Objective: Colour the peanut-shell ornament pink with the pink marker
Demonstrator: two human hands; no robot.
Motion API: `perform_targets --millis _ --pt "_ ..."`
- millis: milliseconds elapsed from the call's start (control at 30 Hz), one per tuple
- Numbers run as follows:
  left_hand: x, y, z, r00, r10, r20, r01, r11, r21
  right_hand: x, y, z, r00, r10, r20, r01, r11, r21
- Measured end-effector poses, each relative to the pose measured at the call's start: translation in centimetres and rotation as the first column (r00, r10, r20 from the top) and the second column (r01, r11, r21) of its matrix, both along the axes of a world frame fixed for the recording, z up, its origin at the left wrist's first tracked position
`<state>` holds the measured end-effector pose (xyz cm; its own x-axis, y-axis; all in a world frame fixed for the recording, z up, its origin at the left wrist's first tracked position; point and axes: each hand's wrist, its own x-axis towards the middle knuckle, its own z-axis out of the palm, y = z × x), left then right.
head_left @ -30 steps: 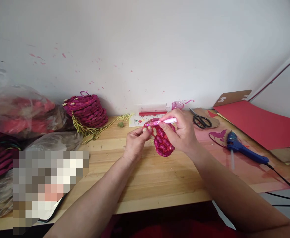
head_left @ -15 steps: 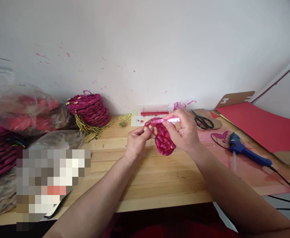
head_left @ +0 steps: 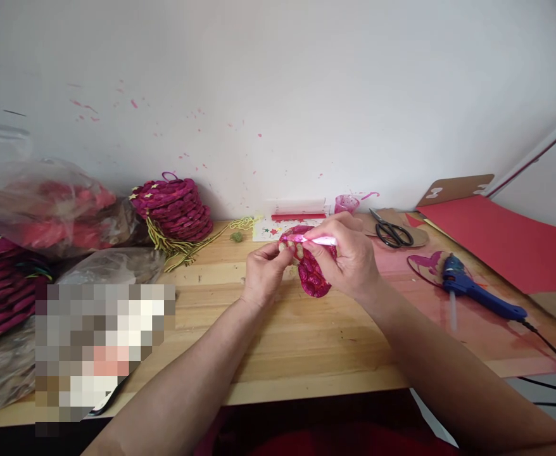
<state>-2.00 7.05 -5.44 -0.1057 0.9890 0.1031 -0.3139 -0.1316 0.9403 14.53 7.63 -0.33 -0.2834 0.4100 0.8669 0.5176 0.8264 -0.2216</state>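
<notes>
A magenta, bumpy oval piece (head_left: 315, 276) with pale patches near its upper left is held above the wooden table. My left hand (head_left: 267, 273) pinches its left edge between thumb and fingers. Wrapped round a white and pink pen (head_left: 320, 240), my right hand (head_left: 349, 254) is over the piece's upper right part. The pen points left, its pink tip at the top of the piece. My right fingers hide some of the piece.
Scissors (head_left: 392, 233), a blue glue gun (head_left: 484, 294) and red sheets (head_left: 510, 244) lie right. A magenta woven basket (head_left: 176, 209) with yellow cords and plastic bags (head_left: 45, 202) are left. A pink cup (head_left: 347, 204) stands by the wall.
My right hand and the pen have shifted slightly left and down over the piece. My left hand keeps its pinch on the edge. The view has moved a little.
</notes>
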Motion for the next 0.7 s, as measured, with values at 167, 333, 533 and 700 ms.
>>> perform_targets --millis 167,333,533,700 --pt "-0.05 0.03 -0.14 1.0 -0.01 -0.007 0.01 1.0 0.014 -0.07 -0.07 -0.02 1.0 -0.002 -0.02 0.003 0.999 0.04" --pt "-0.1 -0.06 0.08 1.0 0.006 -0.018 -0.006 1.0 0.014 -0.14 -0.07 0.02 1.0 0.002 0.029 -0.004 0.999 0.053" --pt "-0.14 0.05 -0.12 1.0 -0.01 -0.017 0.01 1.0 0.026 -0.19 -0.1 -0.08 1.0 0.011 0.028 -0.013 0.998 0.063" --pt "-0.11 0.03 0.05 1.0 0.017 0.005 -0.017 1.0 0.006 -0.2 0.02 -0.24 0.999 0.004 0.046 -0.008 0.996 0.085"
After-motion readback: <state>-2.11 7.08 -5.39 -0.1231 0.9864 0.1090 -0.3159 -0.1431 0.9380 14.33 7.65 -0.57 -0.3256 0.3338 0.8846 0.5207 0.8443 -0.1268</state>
